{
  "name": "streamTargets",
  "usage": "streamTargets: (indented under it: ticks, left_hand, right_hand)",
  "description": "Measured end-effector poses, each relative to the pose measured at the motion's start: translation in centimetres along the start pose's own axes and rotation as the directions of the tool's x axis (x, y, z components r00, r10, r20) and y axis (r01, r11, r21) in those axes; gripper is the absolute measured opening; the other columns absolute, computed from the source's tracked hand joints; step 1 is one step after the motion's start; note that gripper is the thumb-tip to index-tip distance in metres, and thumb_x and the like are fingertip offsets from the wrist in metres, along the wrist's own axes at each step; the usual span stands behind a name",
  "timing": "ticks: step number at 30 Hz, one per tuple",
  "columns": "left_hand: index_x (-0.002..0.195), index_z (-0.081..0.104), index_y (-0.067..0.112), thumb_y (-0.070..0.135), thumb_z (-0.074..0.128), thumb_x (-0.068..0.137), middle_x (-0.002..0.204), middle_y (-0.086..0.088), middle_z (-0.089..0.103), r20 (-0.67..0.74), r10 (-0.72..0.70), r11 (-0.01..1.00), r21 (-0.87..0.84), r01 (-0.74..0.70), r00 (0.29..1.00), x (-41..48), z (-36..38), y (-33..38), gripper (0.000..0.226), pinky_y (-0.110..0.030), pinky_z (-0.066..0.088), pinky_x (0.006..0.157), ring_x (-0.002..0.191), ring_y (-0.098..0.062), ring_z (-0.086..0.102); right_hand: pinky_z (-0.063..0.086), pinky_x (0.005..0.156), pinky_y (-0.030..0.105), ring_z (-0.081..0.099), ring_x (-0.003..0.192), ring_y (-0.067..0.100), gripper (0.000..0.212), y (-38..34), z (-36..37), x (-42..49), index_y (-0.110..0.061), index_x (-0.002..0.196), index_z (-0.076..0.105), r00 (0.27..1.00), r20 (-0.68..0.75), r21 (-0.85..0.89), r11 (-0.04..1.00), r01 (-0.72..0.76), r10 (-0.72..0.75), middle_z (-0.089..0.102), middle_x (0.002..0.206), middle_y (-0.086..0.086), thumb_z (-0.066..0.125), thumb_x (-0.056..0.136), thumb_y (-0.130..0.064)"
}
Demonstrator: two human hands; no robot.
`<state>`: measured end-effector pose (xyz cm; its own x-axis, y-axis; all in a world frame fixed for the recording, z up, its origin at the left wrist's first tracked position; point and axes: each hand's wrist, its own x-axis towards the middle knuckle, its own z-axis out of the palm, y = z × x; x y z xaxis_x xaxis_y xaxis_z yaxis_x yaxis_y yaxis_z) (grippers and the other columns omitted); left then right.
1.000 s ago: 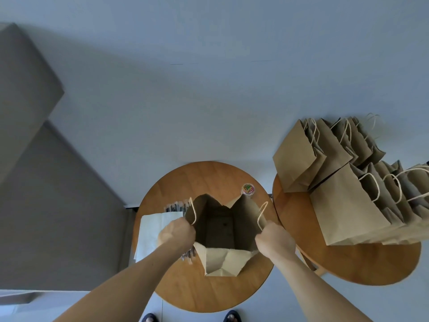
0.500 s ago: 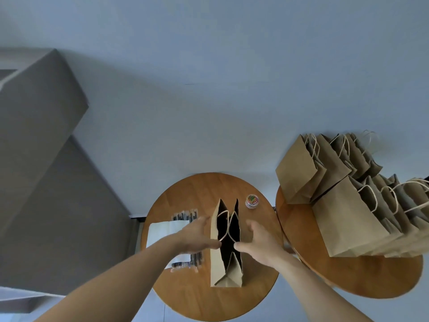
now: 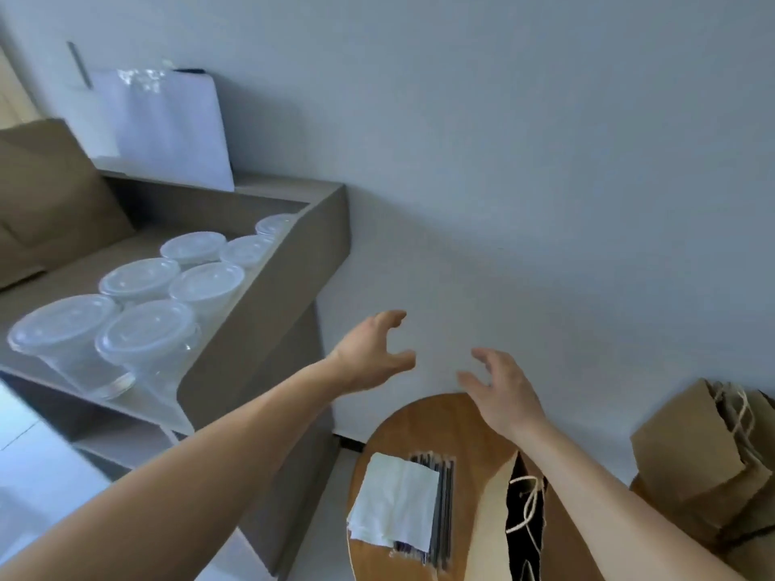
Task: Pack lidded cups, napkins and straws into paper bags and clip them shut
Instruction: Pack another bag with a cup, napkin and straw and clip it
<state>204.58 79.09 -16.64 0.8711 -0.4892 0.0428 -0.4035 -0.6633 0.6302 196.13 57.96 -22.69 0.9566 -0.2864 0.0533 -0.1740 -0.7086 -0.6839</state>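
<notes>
Head view. The left grip (image 3: pixel 369 358) hangs in open air in front of the wall (image 3: pixel 524 161). It is released, fingers spread and loosely hooked, holding nothing. The right grip (image 3: pixel 501 390) is just beside it to the right, also released and empty, above the far edge of the round tabletop (image 3: pixel 419 429). Between the two is a free gap with only wall behind. Near the left grip, to its left, stands the corner of a grey shelf (image 3: pixel 260 312). The shelf's raised side wall runs from near to far, and the left forearm crosses in front of it.

The lidded cups (image 3: pixel 146 337) stand on the shelf behind that side wall, well apart from both grips — clear, upright, in two rows running toward the far end. The paper bag (image 3: pixel 492 522) stands on the tabletop under the right forearm. Its mouth is open in a narrow dark slit, with the twine handles (image 3: pixel 531 503) hanging across it. Left of it the white napkins (image 3: pixel 396 496) lie flat near the tabletop's left edge, overlapping the dark straws (image 3: pixel 445 501).

At the right edge of view lies a stack of spare bags (image 3: pixel 692 459) — folded, brown. A white panel (image 3: pixel 167 127) leans against the wall at the shelf's far end. Pale floor (image 3: pixel 37 467) shows at near left.
</notes>
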Motion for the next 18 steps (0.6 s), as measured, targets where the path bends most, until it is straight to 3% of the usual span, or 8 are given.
streamTargets:
  ticks: [4, 9, 14, 18]
  left_hand:
    - [0.147, 0.041, 0.017, 0.029, 0.072, 0.084, 0.143, 0.002, 0.051, -0.232, -0.016, 1.0, 0.007, 0.018, 0.973, -2.9, -8.7, -1.6, 0.071, -0.022, 0.033, 0.106, 0.13, -0.012, 0.047]
    - [0.141, 0.048, 0.025, 0.031, 0.072, 0.085, 0.129, 0.012, 0.055, -0.52, -0.088, 0.996, -0.02, 0.092, 0.849, -8.2, -18.5, -5.3, 0.061, -0.03, 0.042, 0.101, 0.123, -0.01, 0.051]
    - [0.143, 0.046, 0.024, 0.03, 0.073, 0.084, 0.138, 0.005, 0.056, -0.643, -0.216, 0.97, -0.054, 0.238, 0.735, -13.5, -25.1, -10.9, 0.065, -0.028, 0.038, 0.105, 0.125, -0.012, 0.052]
    - [0.143, 0.047, 0.023, 0.03, 0.073, 0.084, 0.138, 0.003, 0.056, -0.668, -0.291, 0.946, -0.096, 0.309, 0.685, -15.9, -26.7, -14.6, 0.065, -0.027, 0.037, 0.102, 0.126, -0.013, 0.052]
  right_hand:
    - [0.039, 0.106, 0.039, 0.045, 0.13, 0.017, 0.051, -6.2, 2.1, 2.6, -0.022, 0.139, 0.047, 0.989, 0.005, 0.027, 0.989, 0.145, -0.146, 0.047, 0.141, -0.002, 0.051, 0.094, -0.046]
    - [0.039, 0.104, 0.038, 0.048, 0.126, 0.02, 0.046, -14.3, 4.7, 4.4, -0.018, 0.134, 0.054, 0.955, 0.004, 0.043, 0.954, 0.295, -0.296, 0.053, 0.134, 0.003, 0.057, 0.093, -0.04]
    - [0.037, 0.1, 0.032, 0.052, 0.121, 0.019, 0.043, -21.5, 6.5, 5.6, -0.017, 0.129, 0.057, 0.913, 0.013, 0.072, 0.911, 0.407, -0.409, 0.055, 0.132, 0.003, 0.061, 0.091, -0.037]
    - [0.039, 0.099, 0.033, 0.051, 0.123, 0.02, 0.044, -27.1, 7.5, 6.3, -0.019, 0.127, 0.057, 0.868, 0.032, 0.038, 0.869, 0.494, -0.495, 0.053, 0.132, 0.001, 0.06, 0.09, -0.042]
